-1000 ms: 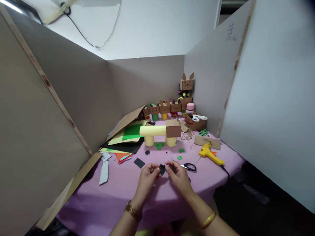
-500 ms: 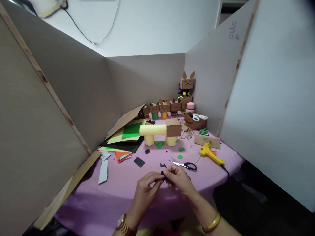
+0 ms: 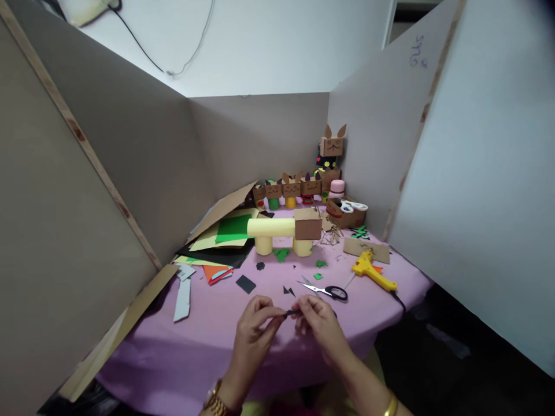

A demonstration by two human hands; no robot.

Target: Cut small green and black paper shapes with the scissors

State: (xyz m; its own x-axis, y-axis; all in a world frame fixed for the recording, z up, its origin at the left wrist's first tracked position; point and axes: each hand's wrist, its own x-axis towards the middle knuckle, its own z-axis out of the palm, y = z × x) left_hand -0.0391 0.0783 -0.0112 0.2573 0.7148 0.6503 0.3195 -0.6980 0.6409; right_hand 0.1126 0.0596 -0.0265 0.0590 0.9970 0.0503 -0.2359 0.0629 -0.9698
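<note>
Between my fingertips is a small piece of black paper (image 3: 291, 312), seen nearly edge-on. My left hand (image 3: 256, 326) pinches its left end, and my right hand (image 3: 318, 323) pinches the right end. Just beyond my hands lie black-handled scissors (image 3: 333, 292) and a few black paper scraps (image 3: 288, 290). Farther off stands a yellow paper figure (image 3: 271, 227) with tube legs and a brown cardboard box head (image 3: 308, 224). A black paper rectangle (image 3: 245, 283) and a small black paper flower (image 3: 260, 266) rest on the cloth to the left.
On the right lies a yellow glue gun (image 3: 372, 271) by a cardboard strip (image 3: 366, 250). Coloured sheets (image 3: 234, 230) are stacked at left. Several box-headed figures (image 3: 291, 189) line the back, near a cardboard box (image 3: 346, 215) holding white scissors. Board partitions (image 3: 260, 127) surround the purple-covered table (image 3: 208, 329).
The black paper has turned from showing its face to nearly edge-on, and my fingertips have drawn slightly apart. The camera view has shifted a little.
</note>
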